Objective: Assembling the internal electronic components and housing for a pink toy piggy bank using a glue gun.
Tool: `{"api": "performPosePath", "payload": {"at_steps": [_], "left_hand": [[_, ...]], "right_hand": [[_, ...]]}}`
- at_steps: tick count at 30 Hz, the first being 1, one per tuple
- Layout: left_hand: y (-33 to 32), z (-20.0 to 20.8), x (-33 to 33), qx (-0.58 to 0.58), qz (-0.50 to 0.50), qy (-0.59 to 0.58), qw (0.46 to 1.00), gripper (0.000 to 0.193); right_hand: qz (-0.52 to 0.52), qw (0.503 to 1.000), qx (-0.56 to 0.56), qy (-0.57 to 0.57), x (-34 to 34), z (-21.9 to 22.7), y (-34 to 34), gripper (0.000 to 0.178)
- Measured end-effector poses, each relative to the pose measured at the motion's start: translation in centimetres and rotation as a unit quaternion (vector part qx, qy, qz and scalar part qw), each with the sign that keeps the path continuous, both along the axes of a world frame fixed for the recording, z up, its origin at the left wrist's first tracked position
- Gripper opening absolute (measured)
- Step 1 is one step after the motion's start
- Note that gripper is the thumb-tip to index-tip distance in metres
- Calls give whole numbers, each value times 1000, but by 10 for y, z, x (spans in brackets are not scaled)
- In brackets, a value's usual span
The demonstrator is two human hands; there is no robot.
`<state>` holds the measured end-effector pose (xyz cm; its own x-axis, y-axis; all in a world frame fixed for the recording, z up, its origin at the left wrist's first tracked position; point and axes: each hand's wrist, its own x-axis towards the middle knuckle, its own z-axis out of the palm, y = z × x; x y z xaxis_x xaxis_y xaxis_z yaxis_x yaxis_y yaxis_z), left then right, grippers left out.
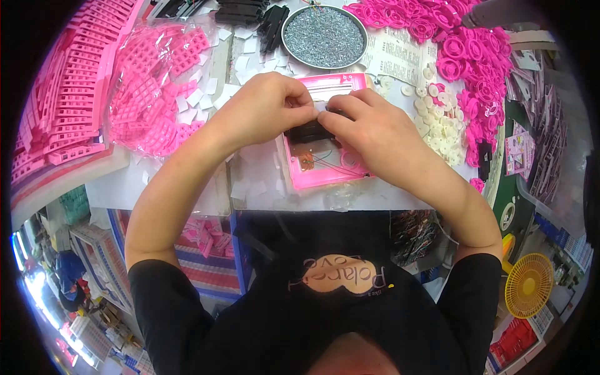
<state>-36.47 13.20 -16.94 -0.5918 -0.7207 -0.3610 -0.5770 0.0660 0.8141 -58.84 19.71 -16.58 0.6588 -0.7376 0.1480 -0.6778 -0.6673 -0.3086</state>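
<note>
In front of me on the table lies a pink plastic case [310, 182], with brown circuit pieces, thin wires and a black part [309, 132] inside it. My left hand [270, 107] is over the case's upper left, fingers closed in a pinch. Opposite it, my right hand [370, 123] is closed too, thumb and forefinger close to the left fingertips above the black part. Whatever sits between the fingertips is too small and too covered to make out. Both hands hide much of the case's middle.
Beyond the case stands a round tray [284, 47] of small metal screws. A bag of pink grid pieces [147, 94] and stacked pink strips [69, 81] lie left. White discs [445, 128] and pink rings [475, 56] are heaped right. Black parts [273, 28] lie at the back.
</note>
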Motion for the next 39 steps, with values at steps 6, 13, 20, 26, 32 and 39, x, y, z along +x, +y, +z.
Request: {"api": "performPosePath", "payload": {"at_steps": [6, 13, 20, 26, 32, 39], "left_hand": [[-3, -1, -4, -27, -14, -8, 1000, 15], [-7, 4, -5, 23, -10, -16, 1000, 16], [-7, -10, -4, -144, -88, 17, 985, 17], [-71, -7, -21, -278, -17, -33, 960, 23], [-111, -61, -53, -456, -75, -138, 876, 19], [-106, -52, -56, -484, -72, -113, 865, 23]], "right_hand": [[-50, 990, -110, 78, 19, 3, 16, 28], [-21, 991, -80, 107, 19, 12, 13, 31], [-25, 999, -6, 19, 6, 19, 14, 40], [-173, 790, -312, -498, -92, 60, -59, 31], [-68, 749, 61, -656, -84, 67, -109, 39], [-83, 791, 119, -595, -74, 58, -112, 41]]}}
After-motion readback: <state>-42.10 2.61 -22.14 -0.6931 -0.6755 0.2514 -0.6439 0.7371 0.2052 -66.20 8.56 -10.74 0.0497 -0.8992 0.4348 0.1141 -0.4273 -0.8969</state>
